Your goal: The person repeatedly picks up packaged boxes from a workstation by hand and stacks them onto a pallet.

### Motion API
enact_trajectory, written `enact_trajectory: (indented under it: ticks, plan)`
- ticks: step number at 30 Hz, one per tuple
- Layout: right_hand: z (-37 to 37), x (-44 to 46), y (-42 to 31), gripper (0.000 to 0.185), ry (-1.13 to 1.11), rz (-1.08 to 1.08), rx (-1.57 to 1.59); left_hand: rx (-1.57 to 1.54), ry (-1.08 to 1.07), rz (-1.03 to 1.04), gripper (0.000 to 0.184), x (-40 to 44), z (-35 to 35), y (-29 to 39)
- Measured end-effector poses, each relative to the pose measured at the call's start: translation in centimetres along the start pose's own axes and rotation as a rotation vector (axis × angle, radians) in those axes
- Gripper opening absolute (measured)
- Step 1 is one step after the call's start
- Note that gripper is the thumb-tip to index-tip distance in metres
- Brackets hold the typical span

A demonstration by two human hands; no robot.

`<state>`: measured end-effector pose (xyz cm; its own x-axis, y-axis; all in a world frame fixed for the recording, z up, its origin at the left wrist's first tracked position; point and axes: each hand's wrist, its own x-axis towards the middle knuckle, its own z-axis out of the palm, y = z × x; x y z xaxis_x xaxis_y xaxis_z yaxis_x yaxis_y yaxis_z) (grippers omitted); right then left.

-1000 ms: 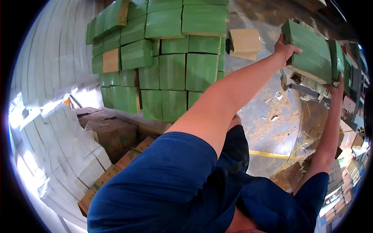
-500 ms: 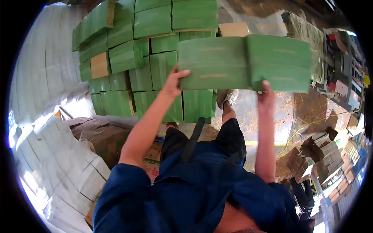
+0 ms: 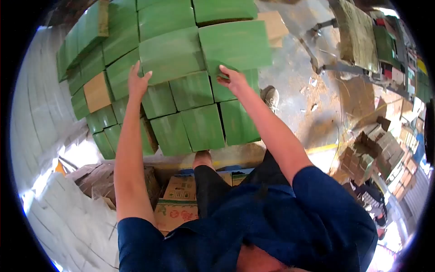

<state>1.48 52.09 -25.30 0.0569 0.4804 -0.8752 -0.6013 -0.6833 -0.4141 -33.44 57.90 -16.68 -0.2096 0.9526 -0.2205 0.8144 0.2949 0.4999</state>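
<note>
Two green boxes lie side by side on top of the stack of green boxes, a left one and a right one. Beside the lower left corner of the left box is my left hand, its thumb and fingers spread; whether it touches the box is unclear. My right hand holds the near edge of the right box, thumb on the upper face and fingers partly hidden below.
A brown carton lies behind the stack. White wrapped stacks stand at left, printed cartons near my legs. At right are a wrapped bundle on a metal frame, open cardboard boxes and a yellow floor line.
The two green boxes have moved left from the right side onto the stack. My left hand has come off the left box's side and its fingers have spread; my right hand stays at the right box.
</note>
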Motion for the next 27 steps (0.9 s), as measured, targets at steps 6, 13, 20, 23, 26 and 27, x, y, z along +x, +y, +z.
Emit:
enact_trajectory:
  ticks: [6, 13, 20, 23, 26, 27]
  plan:
    - [-7.1, -1.1, -5.5, 0.053, 0.090, -0.369, -0.574, 0.213, -0.207, 0.272, 0.096, -6.1, 3.2, 5.5]
    - [-10.4, 10.7, -10.4, 0.077, 0.128, -0.663, -0.911, 0.314, -0.330, 0.656, 0.093, -5.2, 9.5, 15.0]
    - [-13.1, 3.6, -9.9, 0.078, 0.197, -0.784, -0.881, 0.357, -0.243, 0.632, 0.079, -4.8, 12.5, 17.5]
    - [-21.7, -2.6, -14.2, 0.058, 0.270, -0.704, -0.561, 0.309, -0.256, 0.617, 0.077, -6.2, 12.4, 21.2]
    - [-29.7, -10.7, -22.1, 0.043, 0.497, -0.788, -0.488, -0.021, -0.383, 0.551, 0.074, -7.8, 15.7, 28.7]
    - [-33.8, -10.5, -24.6, 0.038, 0.579, -0.867, -0.416, -0.027, -0.378, 0.584, 0.074, -7.8, 17.3, 32.8]
